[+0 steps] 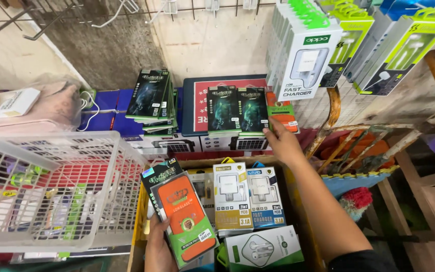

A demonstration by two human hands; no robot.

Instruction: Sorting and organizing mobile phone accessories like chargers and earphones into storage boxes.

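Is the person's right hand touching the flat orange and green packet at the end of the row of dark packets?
Touching. In the head view, the right hand has its fingertips on the lower edge of the flat orange and green packet, with no gap visible.

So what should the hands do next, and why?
Probably let the right hand settle the orange-and-green packet beside the dark packets on the shelf. Its fingers already touch that packet's edge, while the left hand holds a stack of similar orange packets over the cardboard box.
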